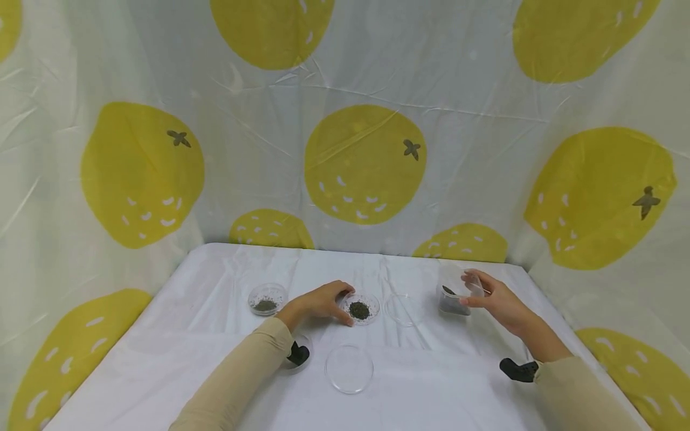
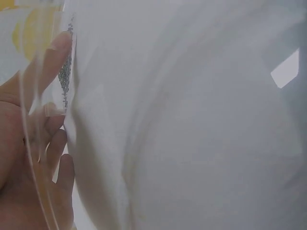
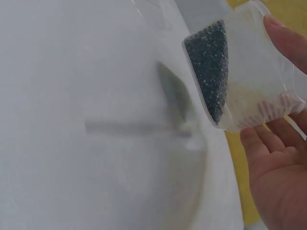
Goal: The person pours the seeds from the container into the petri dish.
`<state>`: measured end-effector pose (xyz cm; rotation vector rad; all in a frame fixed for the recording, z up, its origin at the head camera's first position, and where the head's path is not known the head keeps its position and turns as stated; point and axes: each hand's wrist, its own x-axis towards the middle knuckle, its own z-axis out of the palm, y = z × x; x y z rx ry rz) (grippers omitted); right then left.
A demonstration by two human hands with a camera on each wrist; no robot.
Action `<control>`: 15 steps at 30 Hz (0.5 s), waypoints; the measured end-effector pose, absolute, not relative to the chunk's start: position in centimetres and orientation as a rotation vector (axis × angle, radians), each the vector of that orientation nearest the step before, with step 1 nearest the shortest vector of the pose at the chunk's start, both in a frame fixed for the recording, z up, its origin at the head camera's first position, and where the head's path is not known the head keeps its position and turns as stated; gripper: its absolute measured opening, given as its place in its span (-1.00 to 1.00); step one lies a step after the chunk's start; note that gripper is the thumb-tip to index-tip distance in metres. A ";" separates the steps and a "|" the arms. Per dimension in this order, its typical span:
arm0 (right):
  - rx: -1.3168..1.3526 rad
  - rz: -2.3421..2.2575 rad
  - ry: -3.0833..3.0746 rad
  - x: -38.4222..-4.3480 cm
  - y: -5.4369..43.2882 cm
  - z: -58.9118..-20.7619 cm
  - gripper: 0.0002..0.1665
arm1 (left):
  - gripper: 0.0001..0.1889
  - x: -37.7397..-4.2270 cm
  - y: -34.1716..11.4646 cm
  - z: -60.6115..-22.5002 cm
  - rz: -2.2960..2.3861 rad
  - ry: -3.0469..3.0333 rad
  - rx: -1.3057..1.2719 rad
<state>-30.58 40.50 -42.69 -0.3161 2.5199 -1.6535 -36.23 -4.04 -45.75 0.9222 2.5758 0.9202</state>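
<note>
My left hand (image 1: 323,300) holds the rim of a round clear petri dish (image 1: 373,304) between thumb and fingers. A small heap of dark green-black granules (image 1: 359,310) lies in that dish. On the right, my right hand (image 1: 500,304) grips a clear plastic tub (image 1: 448,276) by its side, thumb on one face and fingers on another. Dark granules (image 3: 208,67) fill its lower part, also seen in the right wrist view. Whether the tub touches the table I cannot tell.
Another petri dish (image 1: 283,291) with granules stands at left. Clear round pieces, like lids or dishes, lie on the white cloth: one (image 1: 349,389) at front, one (image 1: 404,324) between dish and tub, one (image 1: 302,366) partly under my left forearm. Lemon-print curtains (image 1: 366,161) enclose the table.
</note>
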 end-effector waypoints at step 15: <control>-0.478 -1.740 2.327 -30.1 44.3 -45.9 -0.19 | -0.16 -36.0 -4.0 -45.5 0.919 2.577 0.907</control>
